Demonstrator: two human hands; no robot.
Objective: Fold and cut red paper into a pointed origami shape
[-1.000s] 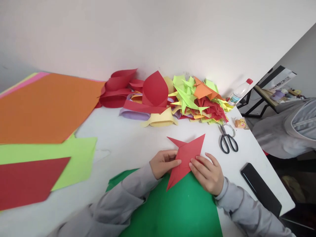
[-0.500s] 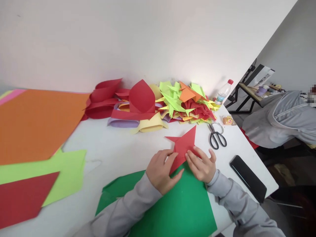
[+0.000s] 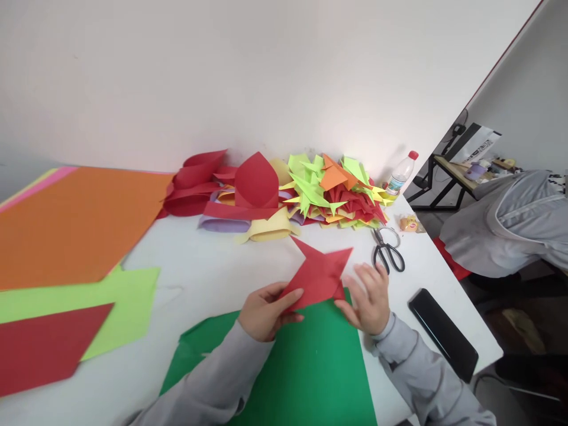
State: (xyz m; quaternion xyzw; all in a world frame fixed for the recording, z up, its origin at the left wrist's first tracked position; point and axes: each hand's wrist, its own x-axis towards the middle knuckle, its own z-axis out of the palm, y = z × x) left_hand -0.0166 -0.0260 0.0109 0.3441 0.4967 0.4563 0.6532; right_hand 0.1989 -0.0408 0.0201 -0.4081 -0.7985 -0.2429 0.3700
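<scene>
A folded red paper piece [image 3: 318, 273] with pointed tips is raised a little off the white table [image 3: 208, 266], over the top edge of a green sheet [image 3: 306, 367]. My left hand [image 3: 262, 310] pinches its lower left corner, fingers closed on the paper. Its lower right edge rests against my right hand [image 3: 369, 297], which has its fingers loosely spread; whether that hand grips the paper I cannot make out. Both arms wear grey sleeves.
A heap of folded paper shapes [image 3: 293, 189] in red, yellow-green, orange and purple lies by the wall. Black scissors [image 3: 388, 251], a black phone [image 3: 442, 334], a small wrapped snack [image 3: 408, 223] and a bottle [image 3: 400, 173] sit at right. Large orange [image 3: 75, 222], lime and red sheets lie left. Another person in grey [image 3: 510, 222] sits at right.
The red piece has been lifted and turned counterclockwise; it lay flat under both hands before. My left hand now pinches its corner, and my right hand has opened and shifted to its right edge.
</scene>
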